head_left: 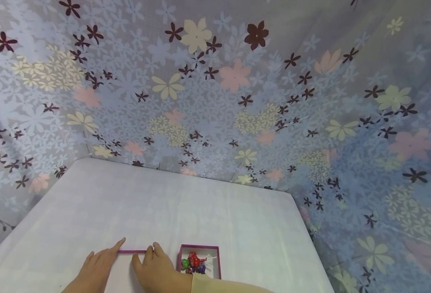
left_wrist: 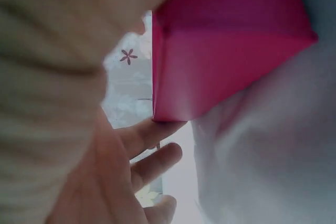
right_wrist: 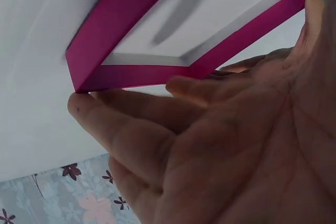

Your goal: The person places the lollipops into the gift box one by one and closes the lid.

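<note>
A shallow pink box (head_left: 132,251) with a white inside lies between my two hands at the near edge of the white table. My left hand (head_left: 97,266) is along its left side, fingers stretched out. In the left wrist view a fingertip touches the lower corner of the box's pink outer wall (left_wrist: 236,66); the thumb is hidden. My right hand (head_left: 158,266) holds the right side near the far corner. The right wrist view shows its fingers (right_wrist: 126,124) against the pink rim (right_wrist: 142,76), with the white inside facing upward.
Just right of my right hand stands a second pink-rimmed box (head_left: 200,245), holding several wrapped lollipops (head_left: 194,260) with white sticks. The white table (head_left: 186,207) stretches away to a flower-patterned cloth (head_left: 215,101) hanging behind and at both sides.
</note>
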The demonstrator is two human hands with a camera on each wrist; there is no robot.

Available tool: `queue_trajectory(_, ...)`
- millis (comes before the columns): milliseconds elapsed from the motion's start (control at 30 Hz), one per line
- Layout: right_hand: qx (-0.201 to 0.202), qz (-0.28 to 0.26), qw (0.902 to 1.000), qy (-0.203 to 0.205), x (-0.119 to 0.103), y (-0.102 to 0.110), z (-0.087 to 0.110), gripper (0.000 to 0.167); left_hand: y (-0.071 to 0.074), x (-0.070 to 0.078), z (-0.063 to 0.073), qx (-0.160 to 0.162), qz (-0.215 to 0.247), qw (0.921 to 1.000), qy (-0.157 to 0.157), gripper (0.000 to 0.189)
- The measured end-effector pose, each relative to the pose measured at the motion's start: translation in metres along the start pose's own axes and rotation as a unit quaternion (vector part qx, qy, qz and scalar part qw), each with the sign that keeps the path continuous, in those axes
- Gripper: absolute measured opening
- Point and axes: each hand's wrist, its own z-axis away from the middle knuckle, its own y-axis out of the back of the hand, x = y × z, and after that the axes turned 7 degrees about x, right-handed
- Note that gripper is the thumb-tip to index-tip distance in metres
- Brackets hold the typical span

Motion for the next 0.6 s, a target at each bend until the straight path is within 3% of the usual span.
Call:
queue_trajectory(133, 0.013, 0.021, 0.9997, 0.004, 0.003, 0.003, 0.001, 0.062, 0.006, 0.0, -0.004, 0.022, 0.023, 0.9992, -0.024, 0.143)
queue_trajectory(267, 0.007, 0.026, 0.9996, -0.006, 0.014, 0.017, 0.007, 0.096, 0.018, 0.001, -0.012, 0.065, 0.09, 0.9922, -0.057, 0.148)
queue_trajectory(367, 0.025, 0.001, 0.9995, -0.02, 0.03, 0.034, 0.02, 0.12, 0.029, 0.002, -0.022, 0.117, 0.178, 0.9693, -0.123, 0.149)
queue_trajectory(433, 0.045, -0.039, 0.9979, -0.024, 0.044, 0.044, 0.032, 0.129, 0.037, 0.006, -0.032, 0.14, 0.241, 0.9437, -0.178, 0.147)
queue_trajectory(467, 0.051, -0.069, 0.9959, -0.028, 0.052, 0.049, 0.039, 0.131, 0.044, 0.009, -0.035, 0.126, 0.277, 0.9332, -0.192, 0.146)
queue_trajectory(533, 0.066, -0.153, 0.9856, -0.029, 0.069, 0.054, 0.054, 0.13, 0.058, 0.018, -0.04, 0.056, 0.342, 0.9219, -0.174, 0.136)
queue_trajectory(567, 0.062, -0.215, 0.9742, -0.031, 0.078, 0.054, 0.062, 0.126, 0.064, 0.023, -0.042, 0.015, 0.379, 0.9128, -0.151, 0.132)
queue_trajectory(600, 0.049, -0.292, 0.9546, -0.032, 0.088, 0.054, 0.07, 0.119, 0.069, 0.029, -0.044, -0.022, 0.414, 0.9006, -0.13, 0.13)
